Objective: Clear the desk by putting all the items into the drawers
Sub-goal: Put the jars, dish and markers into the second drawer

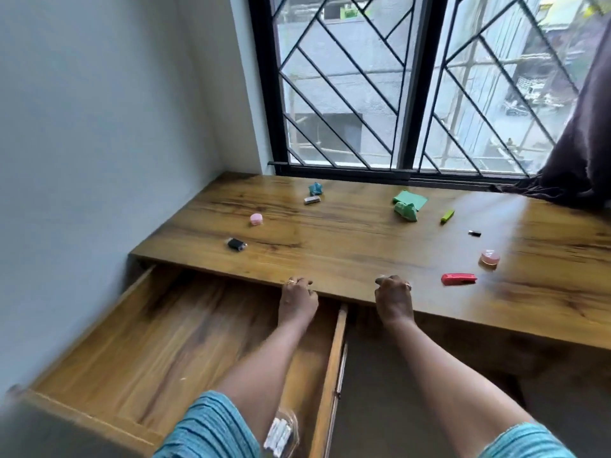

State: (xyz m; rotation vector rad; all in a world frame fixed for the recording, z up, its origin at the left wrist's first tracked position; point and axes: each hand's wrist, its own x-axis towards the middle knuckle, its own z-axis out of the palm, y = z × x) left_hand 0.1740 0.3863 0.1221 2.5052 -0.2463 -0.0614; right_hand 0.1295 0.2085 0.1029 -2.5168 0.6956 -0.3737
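Right grip (393, 299) rests on desk (363, 246) edge, red item (459, 279) beside.

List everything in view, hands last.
desk: one, wooden, under window
drawer: one, wooden, open, left
clear pack: one, white sticks, in drawer
black bits: two, black, desk left and right
pink tubs: two, pink, desk left and right
teal wad: one, teal, desk rear
grey bar: one, grey, beside teal wad
green papers: two, green, rear centre
lime stick: one, lime, desk right
red tool: one, red, front right
curtain: one, dark, far right
hands: two, left, right, curled, desk's front edge
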